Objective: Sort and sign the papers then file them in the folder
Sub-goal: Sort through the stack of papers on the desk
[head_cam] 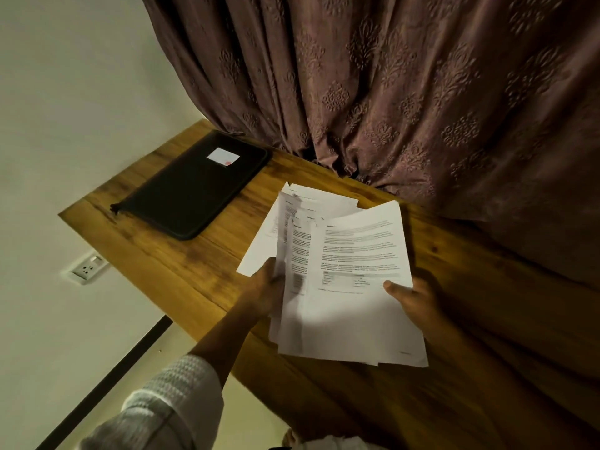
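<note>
Papers (344,271) are fanned out over the table's (168,261) near edge, left hand (264,292) pinching the back sheets, right hand (410,298) gripping the top one. Folder (191,190) sits zipped at the far-left corner. I'd square the stack before sorting, honestly.

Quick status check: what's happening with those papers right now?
Left hand and right hand both gripping fanned papers above table. Black folder closed, lying apart. Nothing in the way.
</note>
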